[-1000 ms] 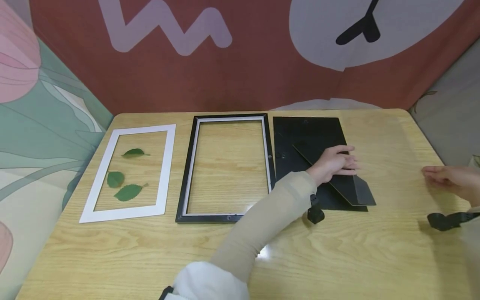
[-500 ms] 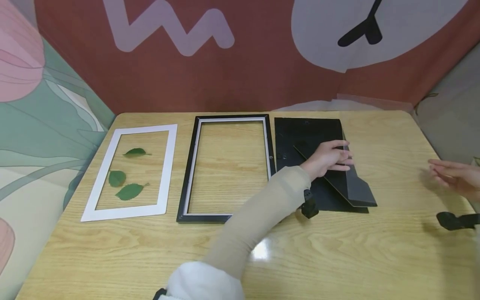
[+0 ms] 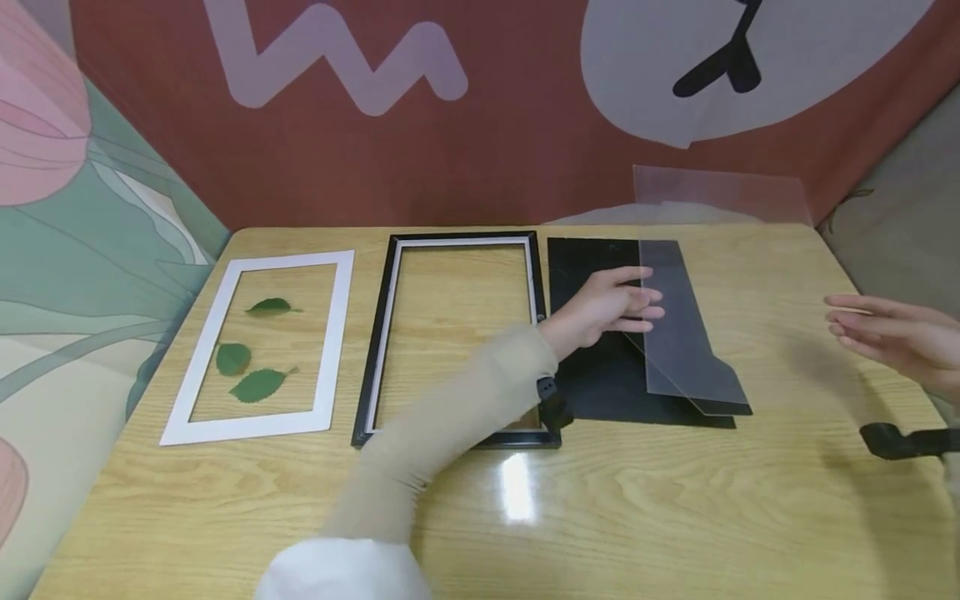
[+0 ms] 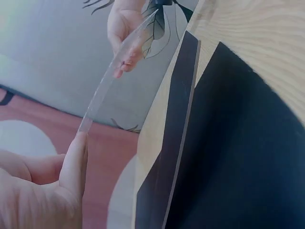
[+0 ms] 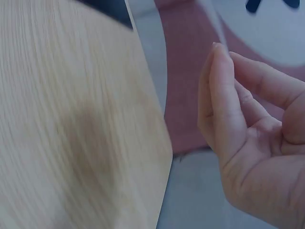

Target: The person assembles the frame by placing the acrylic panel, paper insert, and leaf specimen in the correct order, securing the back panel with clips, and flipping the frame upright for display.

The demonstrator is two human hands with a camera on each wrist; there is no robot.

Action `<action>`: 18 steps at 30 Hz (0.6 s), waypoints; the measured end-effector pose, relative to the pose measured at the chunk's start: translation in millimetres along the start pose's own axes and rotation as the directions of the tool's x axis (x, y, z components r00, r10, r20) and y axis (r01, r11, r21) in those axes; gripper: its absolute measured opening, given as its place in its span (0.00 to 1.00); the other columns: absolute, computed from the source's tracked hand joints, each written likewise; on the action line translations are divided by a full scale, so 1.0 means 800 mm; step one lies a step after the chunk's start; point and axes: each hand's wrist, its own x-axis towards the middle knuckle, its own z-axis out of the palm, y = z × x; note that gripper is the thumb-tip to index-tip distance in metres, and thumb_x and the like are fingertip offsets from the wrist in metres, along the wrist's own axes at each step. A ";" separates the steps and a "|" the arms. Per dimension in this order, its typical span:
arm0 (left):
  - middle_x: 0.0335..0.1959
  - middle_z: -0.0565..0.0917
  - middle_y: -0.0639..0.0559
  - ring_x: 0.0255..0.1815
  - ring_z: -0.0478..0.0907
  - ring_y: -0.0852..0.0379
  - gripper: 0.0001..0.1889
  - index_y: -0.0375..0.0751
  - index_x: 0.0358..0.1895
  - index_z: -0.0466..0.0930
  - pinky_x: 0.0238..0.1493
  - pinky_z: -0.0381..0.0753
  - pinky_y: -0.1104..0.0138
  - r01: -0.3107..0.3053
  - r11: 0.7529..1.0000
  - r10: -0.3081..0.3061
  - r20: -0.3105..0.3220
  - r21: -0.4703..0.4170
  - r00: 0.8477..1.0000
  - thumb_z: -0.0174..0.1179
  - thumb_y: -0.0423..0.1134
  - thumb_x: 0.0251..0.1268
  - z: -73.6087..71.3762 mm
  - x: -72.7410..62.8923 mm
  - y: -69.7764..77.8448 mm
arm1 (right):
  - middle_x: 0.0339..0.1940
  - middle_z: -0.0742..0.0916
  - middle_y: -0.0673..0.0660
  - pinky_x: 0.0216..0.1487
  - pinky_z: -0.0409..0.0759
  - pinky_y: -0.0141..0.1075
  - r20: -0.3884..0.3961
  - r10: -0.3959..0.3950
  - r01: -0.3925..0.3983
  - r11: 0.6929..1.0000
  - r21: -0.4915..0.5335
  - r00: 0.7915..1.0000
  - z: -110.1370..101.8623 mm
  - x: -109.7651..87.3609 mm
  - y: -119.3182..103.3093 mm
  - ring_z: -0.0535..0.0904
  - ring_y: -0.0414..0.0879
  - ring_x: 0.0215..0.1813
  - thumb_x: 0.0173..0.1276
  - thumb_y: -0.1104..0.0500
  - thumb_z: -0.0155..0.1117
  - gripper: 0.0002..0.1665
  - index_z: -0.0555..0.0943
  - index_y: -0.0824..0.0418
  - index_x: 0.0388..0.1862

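A clear plastic sheet (image 3: 722, 197) is held up above the right part of the table, between both hands. My left hand (image 3: 606, 307) pinches its left edge; in the left wrist view the sheet (image 4: 106, 90) shows edge-on and slightly bowed. At the opposite edge, the thumb and fingertips of my right hand (image 3: 896, 333) pinch it, also seen in the right wrist view. Beneath the sheet lies a black frame backing board (image 3: 600, 392) with its easel stand (image 3: 723, 396) partly lifted. Left of it rests an empty black picture frame (image 3: 372, 350), partly covered by the left forearm.
A white mat (image 3: 251, 427) lies at the left of the wooden table (image 3: 225, 517), with several green leaves (image 3: 258, 385) inside its opening. A red patterned backdrop (image 3: 517, 167) stands behind the table's far edge.
The clear sheet has come up and left over the backing board, more plainly visible now. My left hand has moved left with it, and the right hand has risen slightly.
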 end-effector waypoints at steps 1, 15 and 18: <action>0.63 0.76 0.39 0.60 0.78 0.45 0.26 0.45 0.71 0.62 0.58 0.80 0.56 -0.004 1.000 0.004 -0.001 0.010 1.000 0.47 0.29 0.72 -0.006 -0.007 0.001 | 0.47 0.86 0.44 0.48 0.83 0.29 0.004 -0.003 0.003 1.000 -0.023 1.000 0.008 0.004 -0.001 0.84 0.38 0.48 0.76 0.72 0.35 0.28 0.79 0.49 0.53; 0.66 0.71 0.36 0.64 0.72 0.40 0.29 0.45 0.74 0.56 0.60 0.78 0.57 -0.016 0.996 0.024 -0.078 0.093 0.997 0.46 0.28 0.72 -0.093 -0.101 0.006 | 0.54 0.85 0.54 0.54 0.83 0.32 0.359 -0.047 0.053 0.999 -0.007 0.932 0.120 0.051 -0.002 0.84 0.44 0.53 0.75 0.76 0.31 0.27 0.75 0.61 0.59; 0.66 0.69 0.33 0.66 0.69 0.37 0.30 0.42 0.74 0.54 0.63 0.75 0.53 -0.018 0.993 0.032 -0.123 0.114 0.992 0.46 0.26 0.71 -0.112 -0.120 0.002 | 0.51 0.86 0.52 0.51 0.83 0.31 0.310 -0.053 0.075 0.995 -0.060 0.949 0.146 0.057 0.004 0.84 0.42 0.51 0.74 0.75 0.35 0.25 0.76 0.59 0.57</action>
